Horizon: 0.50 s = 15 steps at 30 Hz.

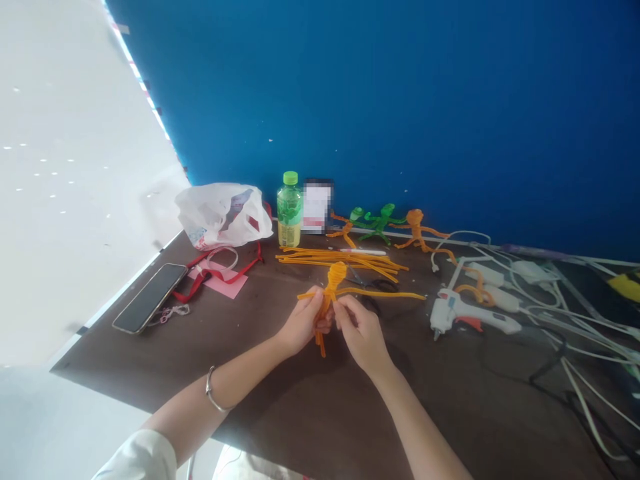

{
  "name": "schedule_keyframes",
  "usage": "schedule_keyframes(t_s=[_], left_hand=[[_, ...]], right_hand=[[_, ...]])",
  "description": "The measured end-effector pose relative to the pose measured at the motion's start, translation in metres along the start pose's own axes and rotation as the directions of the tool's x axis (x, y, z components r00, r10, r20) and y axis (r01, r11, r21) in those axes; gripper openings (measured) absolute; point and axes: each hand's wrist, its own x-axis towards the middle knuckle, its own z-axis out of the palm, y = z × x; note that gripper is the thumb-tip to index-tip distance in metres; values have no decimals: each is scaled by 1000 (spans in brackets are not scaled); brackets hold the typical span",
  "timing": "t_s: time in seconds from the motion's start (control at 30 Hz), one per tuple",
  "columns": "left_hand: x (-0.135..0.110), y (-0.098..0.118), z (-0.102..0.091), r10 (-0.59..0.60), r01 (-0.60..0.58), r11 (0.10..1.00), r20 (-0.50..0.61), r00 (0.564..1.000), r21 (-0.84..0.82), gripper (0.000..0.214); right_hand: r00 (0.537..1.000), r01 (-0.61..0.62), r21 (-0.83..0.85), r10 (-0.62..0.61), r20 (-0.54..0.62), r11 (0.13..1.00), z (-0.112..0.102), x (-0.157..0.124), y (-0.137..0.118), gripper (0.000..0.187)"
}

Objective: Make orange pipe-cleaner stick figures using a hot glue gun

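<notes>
My left grip [305,323] was shut around the body of an orange pipe-cleaner figure [327,297], fingers curled in tight. My right grip [363,333] was pinched on the same figure, fingertips [342,308] just under its round coiled orange head. The two grips were almost touching. I held the figure in the air above the surface, head up, with one long arm strand running out to the right and the legs hanging below the grips.

Just behind it, a loose bundle of straight orange pipe cleaners [340,261] lay on the dark brown wooden surface [450,390], with a white marker pen [363,252] on top. Black scissors [375,287] sat just beside the bundle, partly under the arm strand.

Along the bright blue wall [350,100]: a green-capped plastic bottle [290,210], a blurred card [317,207], two green pipe-cleaner figures [380,223], and a finished orange pipe-cleaner figure [415,227].

To the right: a white hot glue gun [465,317] with an orange trigger, among tangled white cables [550,313]. To the left: a white plastic bag [223,215], a pink paper sheet [217,280] with a red ribbon [225,267], and a black smartphone [150,298] near the surface edge.
</notes>
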Motion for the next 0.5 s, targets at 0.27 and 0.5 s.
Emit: schedule_keyframes(t_s=[0.27, 0.5], left_hand=[[2, 5, -3, -34, 34, 997, 1, 999, 69, 37], [2, 1, -9, -40, 35, 986, 26, 999, 161, 40]], right_hand=[[997, -60, 126, 65, -34, 990, -1, 4, 2, 28], [989, -136, 217, 147, -33, 967, 0, 4, -1, 30]])
